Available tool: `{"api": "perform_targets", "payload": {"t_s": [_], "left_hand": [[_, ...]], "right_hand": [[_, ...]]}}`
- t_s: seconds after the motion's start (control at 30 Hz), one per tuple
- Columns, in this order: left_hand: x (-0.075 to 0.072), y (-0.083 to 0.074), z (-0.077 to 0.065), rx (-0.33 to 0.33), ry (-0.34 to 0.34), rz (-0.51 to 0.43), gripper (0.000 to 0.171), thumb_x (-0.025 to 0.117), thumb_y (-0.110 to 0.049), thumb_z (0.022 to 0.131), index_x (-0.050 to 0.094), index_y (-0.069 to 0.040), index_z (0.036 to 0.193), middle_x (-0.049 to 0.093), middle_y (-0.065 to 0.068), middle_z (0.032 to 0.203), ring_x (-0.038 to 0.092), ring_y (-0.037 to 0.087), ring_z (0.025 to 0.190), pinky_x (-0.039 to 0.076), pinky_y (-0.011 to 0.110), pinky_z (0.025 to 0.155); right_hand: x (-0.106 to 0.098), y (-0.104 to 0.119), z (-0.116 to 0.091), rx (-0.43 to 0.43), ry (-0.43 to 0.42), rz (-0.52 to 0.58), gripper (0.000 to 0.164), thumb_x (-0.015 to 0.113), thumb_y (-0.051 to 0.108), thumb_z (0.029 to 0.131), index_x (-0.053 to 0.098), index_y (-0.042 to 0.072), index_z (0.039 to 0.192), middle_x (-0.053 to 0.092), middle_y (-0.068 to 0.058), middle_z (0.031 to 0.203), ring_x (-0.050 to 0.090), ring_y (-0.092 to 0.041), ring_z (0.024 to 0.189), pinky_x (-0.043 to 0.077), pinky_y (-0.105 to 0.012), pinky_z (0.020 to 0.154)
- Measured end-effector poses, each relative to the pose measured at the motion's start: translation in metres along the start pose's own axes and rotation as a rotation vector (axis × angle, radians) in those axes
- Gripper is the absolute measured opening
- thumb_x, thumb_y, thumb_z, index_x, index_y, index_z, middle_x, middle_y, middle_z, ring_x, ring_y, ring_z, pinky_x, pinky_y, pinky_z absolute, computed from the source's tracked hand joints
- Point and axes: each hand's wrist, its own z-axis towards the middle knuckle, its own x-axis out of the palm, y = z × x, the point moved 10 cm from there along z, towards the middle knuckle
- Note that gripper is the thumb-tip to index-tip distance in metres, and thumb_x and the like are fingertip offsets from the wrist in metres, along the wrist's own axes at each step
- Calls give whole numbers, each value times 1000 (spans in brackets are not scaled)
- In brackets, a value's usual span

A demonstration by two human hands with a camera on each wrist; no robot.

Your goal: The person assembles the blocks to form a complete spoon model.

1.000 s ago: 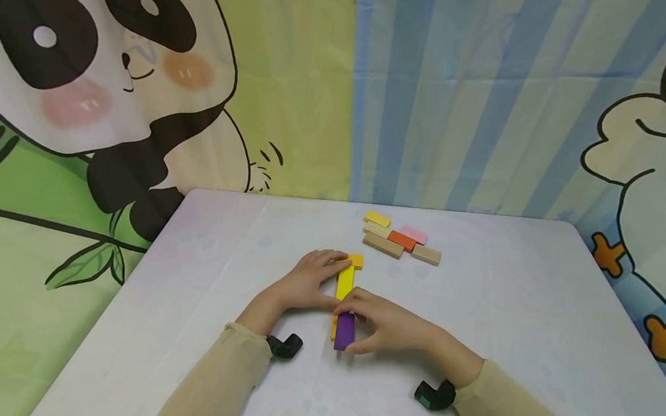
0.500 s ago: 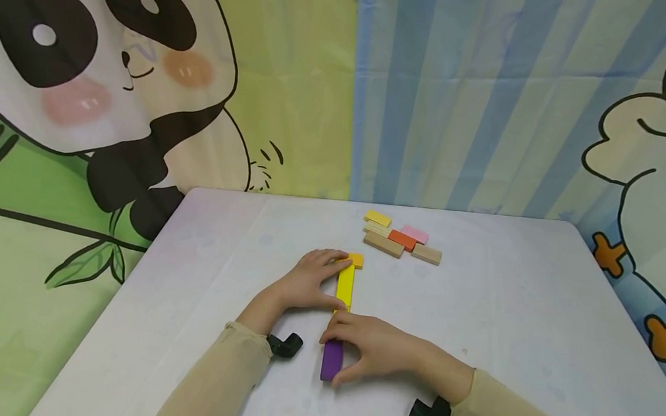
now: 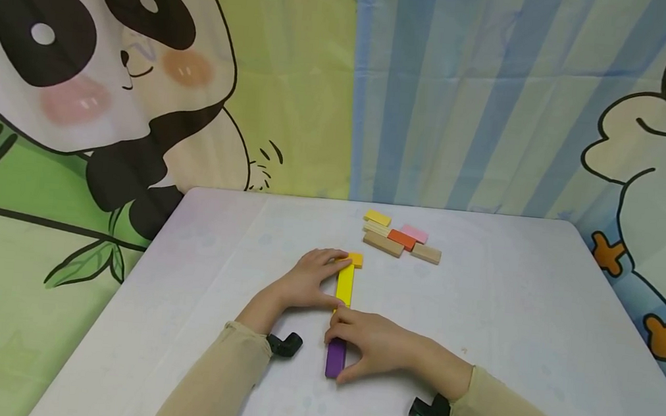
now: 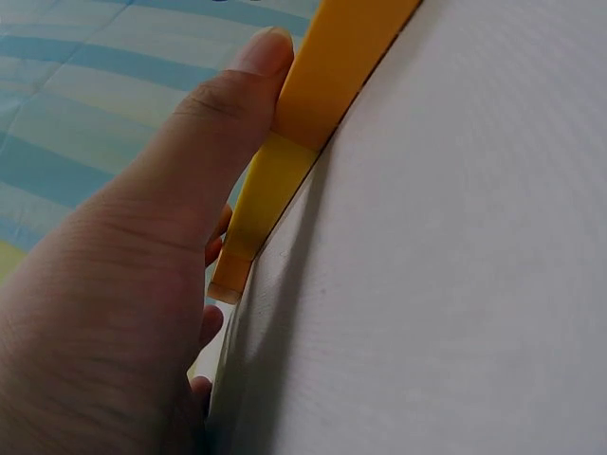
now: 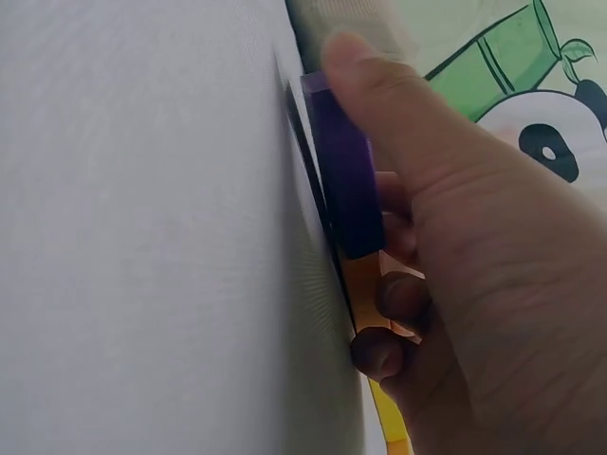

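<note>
A row of flat blocks runs toward me on the table: an orange block (image 3: 356,260) crosswise at the far end, a yellow block (image 3: 345,284) lengthwise, then another orange block (image 4: 337,71). My left hand (image 3: 305,280) rests along the row, thumb near the yellow-orange joint and fingertips at the far end. My right hand (image 3: 377,344) holds a purple block (image 3: 335,359) between thumb and fingers at the row's near end. In the right wrist view the purple block (image 5: 343,171) lines up with the orange one; whether they touch, I cannot tell.
Behind the row lies a group of several loose blocks: yellow (image 3: 378,218), pink (image 3: 414,233), red-orange (image 3: 401,240) and plain wood (image 3: 383,243). The white-covered table (image 3: 481,280) ends at a printed cloth backdrop (image 3: 468,94).
My right hand has brought the purple block from beside the near orange block toward me, to the row's near end, then slightly back and right. The left hand stays in place.
</note>
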Motion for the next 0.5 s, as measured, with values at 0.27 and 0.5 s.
{"api": "perform_targets", "payload": {"t_s": [0.27,0.5], "left_hand": [[0,1,0,2,-5,-6,94,69,-67,80,32,-27,156,27,-5,161,21,21,151,9,48,125],[0,0,0,2,1,-7,93,69,-65,80,31,-26,156,27,-4,161,21,21,151,9,48,125]], "right_hand": [[4,0,2,15,27,-64,67,65,75,74,58,28,121,46,12,116,50,-2,98,49,-19,88],[3,-2,1,35,49,-49,70,65,75,73,58,28,124,47,12,117,51,-2,98,51,-20,88]]}}
